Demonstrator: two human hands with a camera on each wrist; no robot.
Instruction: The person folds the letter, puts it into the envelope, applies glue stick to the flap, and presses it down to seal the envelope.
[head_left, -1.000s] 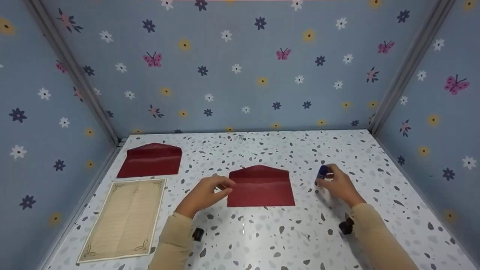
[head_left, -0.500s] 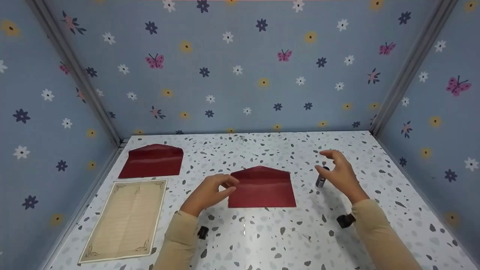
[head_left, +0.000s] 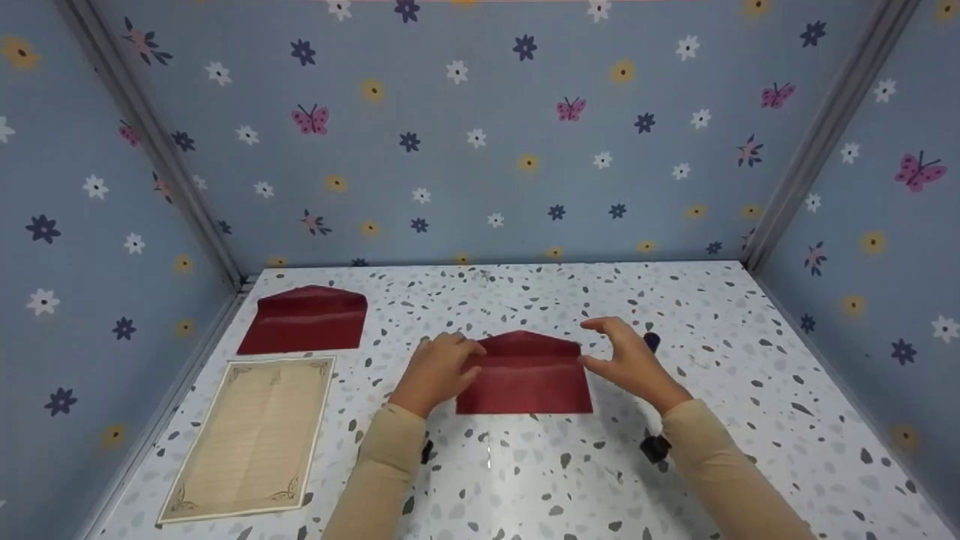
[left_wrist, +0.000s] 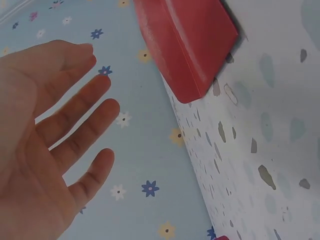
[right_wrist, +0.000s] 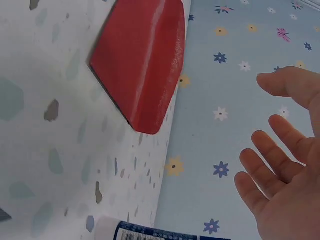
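A red envelope with its flap raised lies in the middle of the table, between my two hands. My left hand hovers at its left edge, fingers apart and loosely bent; the left wrist view shows the palm holding nothing. At the envelope's right edge is my right hand, thumb and fingers spread, also with nothing in it. Behind the right hand stands a glue stick, mostly hidden except for its dark blue top; its barcode label shows at the bottom of the right wrist view.
Another red envelope lies at the back left. In front of it is a cream sheet of paper with ornamented corners. Flower-patterned walls enclose the speckled table at the back and sides.
My right hand has let go of the glue stick, which stays standing, and has moved left to the envelope. My left hand has shifted slightly right and away from me.
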